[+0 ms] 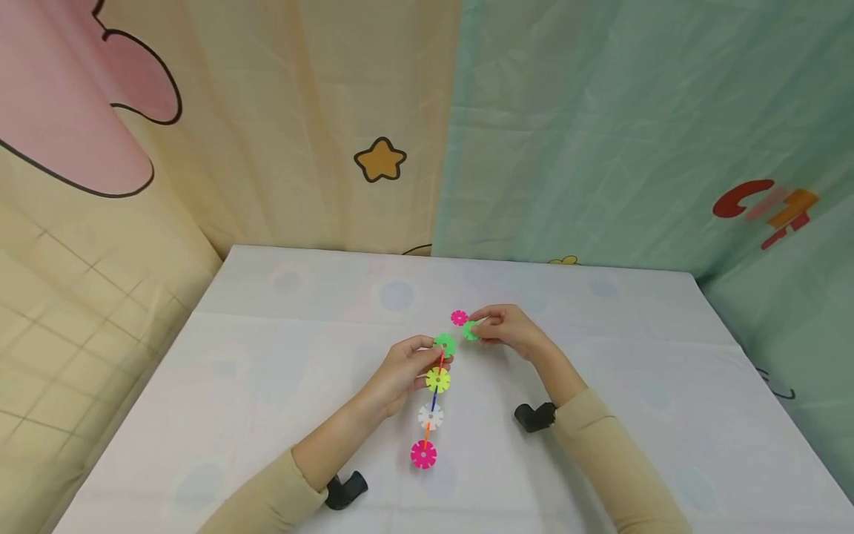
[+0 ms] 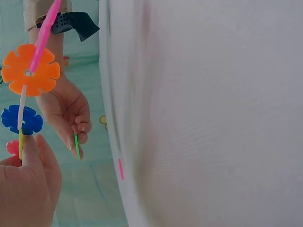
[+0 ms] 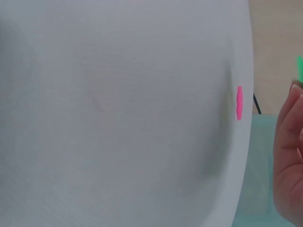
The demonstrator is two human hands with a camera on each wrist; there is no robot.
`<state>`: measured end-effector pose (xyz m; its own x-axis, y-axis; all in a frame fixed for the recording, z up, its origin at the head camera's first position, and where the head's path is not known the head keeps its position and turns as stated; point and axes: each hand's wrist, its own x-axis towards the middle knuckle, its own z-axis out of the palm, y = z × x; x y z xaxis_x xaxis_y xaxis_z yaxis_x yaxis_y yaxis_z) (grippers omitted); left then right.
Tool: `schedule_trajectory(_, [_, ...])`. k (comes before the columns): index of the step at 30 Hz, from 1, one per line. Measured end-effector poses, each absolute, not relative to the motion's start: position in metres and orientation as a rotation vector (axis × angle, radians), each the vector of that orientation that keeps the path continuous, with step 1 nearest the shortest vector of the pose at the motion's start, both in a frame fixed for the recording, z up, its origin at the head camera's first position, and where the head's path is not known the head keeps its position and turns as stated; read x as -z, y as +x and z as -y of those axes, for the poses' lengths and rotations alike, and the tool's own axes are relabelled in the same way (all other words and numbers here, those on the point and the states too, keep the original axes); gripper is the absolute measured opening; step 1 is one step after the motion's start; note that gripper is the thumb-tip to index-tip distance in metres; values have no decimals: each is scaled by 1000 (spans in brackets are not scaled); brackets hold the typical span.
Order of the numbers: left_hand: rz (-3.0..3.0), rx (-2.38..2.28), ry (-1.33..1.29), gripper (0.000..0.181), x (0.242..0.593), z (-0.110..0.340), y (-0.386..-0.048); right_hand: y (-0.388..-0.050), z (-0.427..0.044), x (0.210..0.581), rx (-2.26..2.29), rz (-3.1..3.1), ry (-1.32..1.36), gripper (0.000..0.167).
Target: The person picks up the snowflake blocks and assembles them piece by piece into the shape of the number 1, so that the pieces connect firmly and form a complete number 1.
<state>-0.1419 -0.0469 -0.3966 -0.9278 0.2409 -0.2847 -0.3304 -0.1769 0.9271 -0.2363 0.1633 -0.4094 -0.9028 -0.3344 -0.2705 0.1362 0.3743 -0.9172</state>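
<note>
My left hand pinches the upper end of a chain of interlocking plastic snowflake discs. Set crosswise, its discs run from a green disc at the fingers through red, yellow, blue, white and orange to a pink disc at the near end. Between thumb and fingertips, my right hand holds a separate green snowflake disc, apart from the chain. In the right wrist view only part of this hand shows at the edge.
Another pink snowflake disc lies flat on the white-covered table, just beyond the right fingertips. Printed curtains hang behind the table. Black wrist mounts stick out at both sleeves.
</note>
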Motion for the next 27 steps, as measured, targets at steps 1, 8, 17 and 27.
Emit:
schedule_trajectory(1, [-1733,-2156,-101,21,397,47,-142,-236,-163,409,1547,-2220,-172,33])
schedule_trajectory(8, [-1706,-2159,-88,20,400,46,-143,-233,-160,403,1563,-2182,-179,35])
schedule_trajectory(17, [-1684,-2167,-44,19,403,45,-142,-224,-151,393,1636,-2119,-260,33])
schedule_trajectory(27, [-1694,-2157,-10,23,403,46,-140,-216,-142,386,1759,-2016,-328,27])
